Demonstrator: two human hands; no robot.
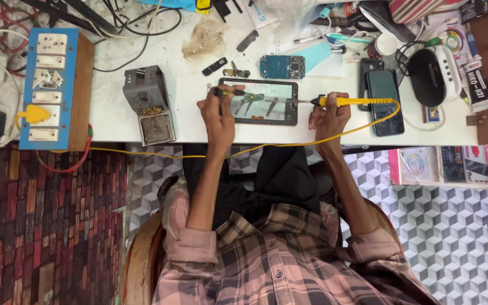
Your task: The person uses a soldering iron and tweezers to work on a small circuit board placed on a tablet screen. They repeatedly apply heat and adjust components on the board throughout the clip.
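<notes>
Centrally, dark phone frame (260,101), glossy; yellow soldering iron (345,101) tip over it.

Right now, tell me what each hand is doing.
Left hand: closed on a dark slim tool over the tablet.
Right hand: closed on the yellow soldering iron.

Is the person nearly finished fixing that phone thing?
Not nearly. Done: a blue circuit board lies out above. In hand: the right hand holds a yellow soldering iron toward a small part on the dark tablet; the left hand steadies it with a tool. Left: parts remain loose.
</notes>
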